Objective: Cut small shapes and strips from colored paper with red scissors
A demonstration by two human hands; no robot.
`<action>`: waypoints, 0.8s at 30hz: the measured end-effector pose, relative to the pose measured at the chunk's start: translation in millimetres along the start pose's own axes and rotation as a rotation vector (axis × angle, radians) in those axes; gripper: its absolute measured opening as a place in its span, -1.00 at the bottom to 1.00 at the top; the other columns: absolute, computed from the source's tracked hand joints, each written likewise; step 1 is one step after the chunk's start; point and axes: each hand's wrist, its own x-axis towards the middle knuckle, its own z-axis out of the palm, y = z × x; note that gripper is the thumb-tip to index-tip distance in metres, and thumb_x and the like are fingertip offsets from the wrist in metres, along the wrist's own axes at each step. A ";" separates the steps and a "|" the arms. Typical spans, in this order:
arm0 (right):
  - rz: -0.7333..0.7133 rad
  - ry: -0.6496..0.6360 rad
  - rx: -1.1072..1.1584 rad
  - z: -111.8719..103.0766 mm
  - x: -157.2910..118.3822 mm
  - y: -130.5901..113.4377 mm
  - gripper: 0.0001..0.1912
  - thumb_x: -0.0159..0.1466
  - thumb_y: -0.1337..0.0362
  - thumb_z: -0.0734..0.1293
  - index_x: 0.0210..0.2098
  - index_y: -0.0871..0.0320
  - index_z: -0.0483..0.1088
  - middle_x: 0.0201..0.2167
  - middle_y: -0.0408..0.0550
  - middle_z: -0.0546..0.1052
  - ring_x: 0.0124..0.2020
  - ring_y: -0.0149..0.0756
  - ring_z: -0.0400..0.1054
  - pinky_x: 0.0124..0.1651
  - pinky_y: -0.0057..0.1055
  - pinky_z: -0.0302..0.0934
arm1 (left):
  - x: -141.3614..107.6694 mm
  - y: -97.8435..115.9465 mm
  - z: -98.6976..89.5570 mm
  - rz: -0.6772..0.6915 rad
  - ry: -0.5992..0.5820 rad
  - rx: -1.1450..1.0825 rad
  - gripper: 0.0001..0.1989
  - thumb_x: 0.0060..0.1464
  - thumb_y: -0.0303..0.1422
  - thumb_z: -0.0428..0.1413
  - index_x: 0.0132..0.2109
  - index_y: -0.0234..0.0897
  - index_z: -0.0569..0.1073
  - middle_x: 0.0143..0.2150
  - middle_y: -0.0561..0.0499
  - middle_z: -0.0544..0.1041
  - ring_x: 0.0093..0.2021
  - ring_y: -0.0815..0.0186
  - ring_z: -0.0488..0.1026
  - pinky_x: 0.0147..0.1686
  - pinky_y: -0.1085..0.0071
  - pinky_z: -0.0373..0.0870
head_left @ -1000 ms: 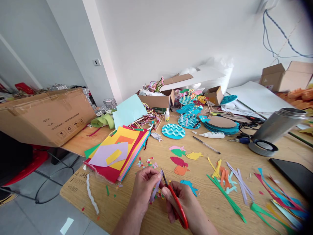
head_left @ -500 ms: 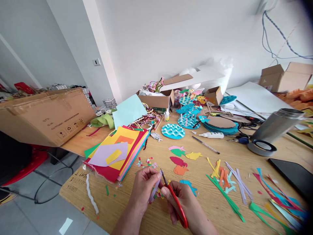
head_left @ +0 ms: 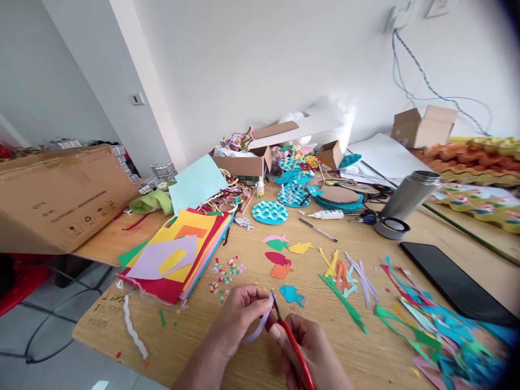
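My left hand (head_left: 246, 314) pinches a lilac paper strip (head_left: 257, 331) between thumb and fingers; the strip curls down below the hand. Wrapped round the red handles of a pair of scissors (head_left: 296, 349) is my right hand (head_left: 306, 341). The dark blades point up and left, close beside the strip at my left fingertips; whether they touch it I cannot tell. Just beyond my hands lie a blue paper fish (head_left: 291, 295), an orange fish (head_left: 280, 271), a dark red fish (head_left: 277, 258) and a yellow fish (head_left: 300, 247). Tiny paper bits (head_left: 227, 273) are scattered to their left.
Stacked coloured paper (head_left: 162, 287) lies at left. Cut strips (head_left: 345, 303), a black phone (head_left: 450, 276) and tangled paper scraps (head_left: 459, 346) are at right. Behind stand a steel flask (head_left: 410, 200), glue bottle (head_left: 327, 215) and blue discs (head_left: 270, 213). A large carton (head_left: 60, 200) is far left.
The view has turned to the right, showing more scraps and egg trays there. Both hands keep hold of the strip and scissors; more of the strip's curl now shows below the left hand.
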 end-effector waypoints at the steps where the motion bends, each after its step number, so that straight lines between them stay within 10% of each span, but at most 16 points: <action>1: 0.001 0.029 0.019 -2.1 -6.0 3.9 -0.42 -0.02 -0.29 0.29 -0.58 0.09 0.07 -0.87 -0.33 0.23 -0.86 -0.54 0.10 -0.79 -0.60 -0.21 | -0.7 -0.6 5.0 -0.019 -0.036 0.018 -0.81 -0.05 -0.28 0.17 -0.44 -0.35 0.46 -0.57 0.02 0.47 -0.54 0.43 0.34 -0.48 0.51 0.21; 8: 0.011 0.240 0.066 -19.2 -35.7 23.6 -0.37 -0.05 -0.35 0.24 -0.53 0.14 0.21 -0.85 -0.32 0.22 -0.84 -0.56 0.05 -0.75 -0.59 -0.21 | 2.1 -2.0 44.7 -0.108 -0.231 0.122 -0.83 -0.10 -0.32 0.17 -0.49 -0.35 0.42 -0.59 0.03 0.44 -0.58 0.41 0.33 -0.50 0.47 0.25; 24: 0.004 0.421 0.214 -37.5 -58.6 37.7 -0.37 -0.07 -0.36 0.26 -0.55 0.12 0.19 -0.88 -0.31 0.22 -0.86 -0.56 0.03 -0.77 -0.59 -0.18 | 6.2 -4.6 85.4 -0.118 -0.272 0.222 -0.71 -0.10 -0.16 0.18 -0.47 -0.34 0.43 -0.62 0.01 0.48 -0.59 0.37 0.37 -0.49 0.44 0.30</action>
